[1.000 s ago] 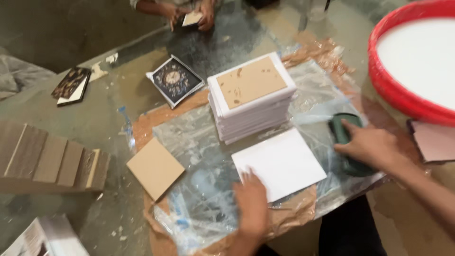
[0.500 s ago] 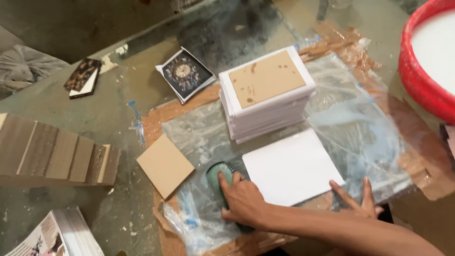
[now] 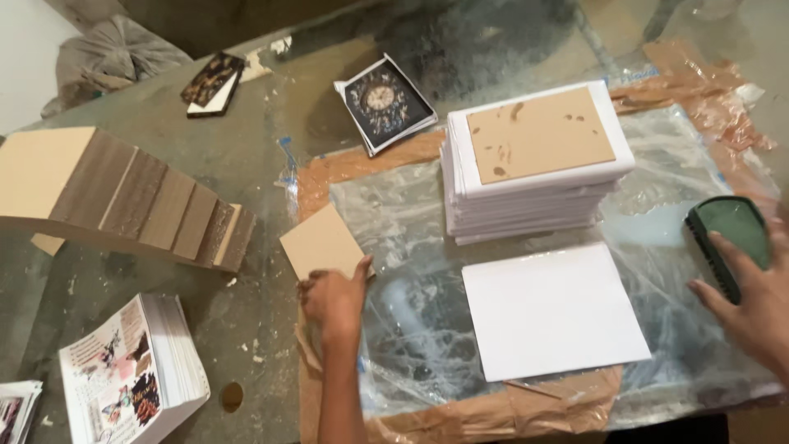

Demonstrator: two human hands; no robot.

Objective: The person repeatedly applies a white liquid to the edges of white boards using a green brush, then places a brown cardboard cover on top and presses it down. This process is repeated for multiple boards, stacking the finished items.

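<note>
— What has changed in the last half second?

— The left hand [image 3: 335, 298] has left the white sheet's near right corner and now grips the near edge of the small square tan board [image 3: 321, 242], fingers curled on it. The right hand [image 3: 752, 300] carried the dark green sponge block [image 3: 731, 239] from the near left of the plastic to its right edge; the fingers lie spread and flat, fingertips touching the block without gripping it.

— Where does that board lie?

— Left of centre, half on the brown paper, half on the table, just left of the clear plastic film [image 3: 411, 247].

— And the materials around it?

— The film is wrinkled and smeared with whitish streaks. A smooth white sheet [image 3: 552, 310] lies flat on it, near side. Beyond stands a stack of white boards [image 3: 526, 197] topped by a matte tan square with dark specks. Crumpled brown paper [image 3: 493, 411] frames the film. Far left, tan boards lie fanned in a leaning row [image 3: 123, 197]. Near left sits a thick pile of printed pictures [image 3: 136, 370].
</note>
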